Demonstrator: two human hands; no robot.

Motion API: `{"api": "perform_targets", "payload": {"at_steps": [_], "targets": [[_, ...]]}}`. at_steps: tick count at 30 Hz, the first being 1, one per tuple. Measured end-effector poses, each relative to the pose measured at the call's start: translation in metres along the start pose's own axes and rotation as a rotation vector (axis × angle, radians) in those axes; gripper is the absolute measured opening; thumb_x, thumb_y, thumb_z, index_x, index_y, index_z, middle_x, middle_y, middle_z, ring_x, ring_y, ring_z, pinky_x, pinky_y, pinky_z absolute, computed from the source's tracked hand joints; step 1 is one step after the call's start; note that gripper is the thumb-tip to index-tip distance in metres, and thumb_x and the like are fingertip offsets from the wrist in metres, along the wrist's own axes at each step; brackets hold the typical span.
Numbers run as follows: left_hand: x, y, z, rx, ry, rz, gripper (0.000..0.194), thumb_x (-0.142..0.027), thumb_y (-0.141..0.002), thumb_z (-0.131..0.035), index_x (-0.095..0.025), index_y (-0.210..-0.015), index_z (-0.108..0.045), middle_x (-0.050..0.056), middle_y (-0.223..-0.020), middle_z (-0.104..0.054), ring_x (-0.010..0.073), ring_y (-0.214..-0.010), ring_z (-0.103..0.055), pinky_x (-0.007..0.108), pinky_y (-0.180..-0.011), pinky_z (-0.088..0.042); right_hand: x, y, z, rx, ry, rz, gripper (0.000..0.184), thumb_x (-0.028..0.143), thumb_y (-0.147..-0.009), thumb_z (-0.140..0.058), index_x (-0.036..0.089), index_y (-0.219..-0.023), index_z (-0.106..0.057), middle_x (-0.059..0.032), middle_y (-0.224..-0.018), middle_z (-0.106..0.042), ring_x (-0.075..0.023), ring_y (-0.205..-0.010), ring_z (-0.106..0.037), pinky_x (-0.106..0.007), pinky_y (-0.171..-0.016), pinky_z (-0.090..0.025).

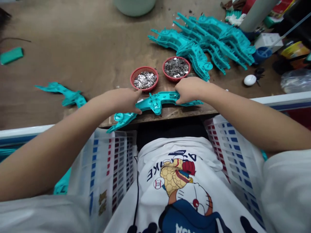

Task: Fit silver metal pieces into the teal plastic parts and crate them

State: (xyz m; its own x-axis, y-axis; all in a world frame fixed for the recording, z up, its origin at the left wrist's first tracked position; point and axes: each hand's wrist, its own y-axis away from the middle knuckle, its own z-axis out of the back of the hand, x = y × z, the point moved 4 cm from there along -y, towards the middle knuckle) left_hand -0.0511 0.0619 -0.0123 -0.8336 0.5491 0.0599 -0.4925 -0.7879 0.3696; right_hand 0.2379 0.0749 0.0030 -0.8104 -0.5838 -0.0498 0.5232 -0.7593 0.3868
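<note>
A long turquoise plastic part (155, 104) lies along the table's front edge, its left end jutting out past the edge. My left hand (128, 101) grips it left of its middle, thumb on the near side. Toward its right end, my right hand (188, 90) has its fingers closed around the part; the fingertips are partly hidden. Just behind the part stand two red baskets of small metal pieces: the left basket (131, 79) holds shiny ones, and the right basket (167, 76), close to my right hand, holds darker ones.
Several similar turquoise parts (201, 42) are heaped at the back right. Another turquoise part (70, 95) lies left of my left forearm. White crates (97, 161) flank my lap. A green block (11, 55), a blue cup (262, 54) and a pale round container (134, 7) stand farther off.
</note>
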Motion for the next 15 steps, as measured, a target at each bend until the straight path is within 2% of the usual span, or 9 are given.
{"api": "perform_targets", "payload": {"at_steps": [3,5,7,9,12,15], "targets": [[0.0,0.011,-0.027,0.053,-0.029,0.154,0.071,-0.074,-0.08,-0.104,-0.021,-0.126,-0.091,0.02,-0.098,-0.088,0.0467,-0.09,-0.088,0.05,-0.087,-0.07,0.005,0.002,-0.003,0.041,0.007,-0.01,0.049,0.055,-0.101,-0.096,0.017,-0.132,-0.095,-0.0221,-0.119,-0.09,-0.0439,-0.114,-0.085,-0.044,-0.088,-0.064],[-0.005,0.012,-0.039,0.052,-0.056,0.187,0.055,-0.071,-0.087,-0.098,-0.024,-0.113,-0.092,0.018,-0.092,-0.087,0.0433,-0.086,-0.088,0.046,-0.083,-0.07,0.01,0.002,-0.005,0.064,0.011,-0.011,0.052,0.054,-0.103,-0.096,0.016,-0.137,-0.094,-0.0245,-0.123,-0.09,-0.0452,-0.118,-0.086,-0.044,-0.09,-0.065],[-0.011,0.01,-0.043,-0.002,-0.09,0.184,0.044,-0.066,-0.093,-0.092,-0.025,-0.108,-0.091,0.017,-0.091,-0.087,0.0392,-0.085,-0.087,0.04,-0.079,-0.068,0.013,0.001,-0.006,0.071,0.003,-0.029,0.054,0.05,-0.104,-0.095,0.014,-0.144,-0.092,-0.0271,-0.129,-0.089,-0.0469,-0.122,-0.086,-0.046,-0.094,-0.066],[-0.015,0.008,-0.041,-0.023,-0.123,0.204,0.038,-0.06,-0.095,-0.089,-0.024,-0.107,-0.092,0.018,-0.095,-0.089,0.0387,-0.088,-0.088,0.038,-0.078,-0.067,0.015,0.001,-0.006,0.058,-0.006,-0.046,0.057,0.046,-0.105,-0.095,0.014,-0.151,-0.089,-0.0291,-0.136,-0.088,-0.0481,-0.127,-0.086,-0.047,-0.098,-0.067],[-0.022,0.008,-0.032,0.023,-0.112,0.294,0.038,-0.055,-0.1,-0.085,-0.022,-0.115,-0.093,0.022,-0.112,-0.091,0.043,-0.102,-0.09,0.042,-0.086,-0.07,0.016,-0.001,-0.005,0.032,-0.004,-0.032,0.056,0.043,-0.106,-0.093,0.015,-0.155,-0.087,-0.0297,-0.143,-0.086,-0.0478,-0.131,-0.085,-0.047,-0.1,-0.067],[-0.015,0.013,-0.018,0.13,-0.003,0.345,0.06,-0.074,-0.105,-0.079,-0.021,-0.13,-0.092,0.024,-0.135,-0.09,0.0471,-0.125,-0.088,0.048,-0.102,-0.07,0.015,-0.002,-0.008,0.043,-0.008,-0.026,0.051,0.04,-0.106,-0.093,0.014,-0.15,-0.089,-0.0302,-0.142,-0.086,-0.0486,-0.13,-0.085,-0.049,-0.099,-0.068]]}}
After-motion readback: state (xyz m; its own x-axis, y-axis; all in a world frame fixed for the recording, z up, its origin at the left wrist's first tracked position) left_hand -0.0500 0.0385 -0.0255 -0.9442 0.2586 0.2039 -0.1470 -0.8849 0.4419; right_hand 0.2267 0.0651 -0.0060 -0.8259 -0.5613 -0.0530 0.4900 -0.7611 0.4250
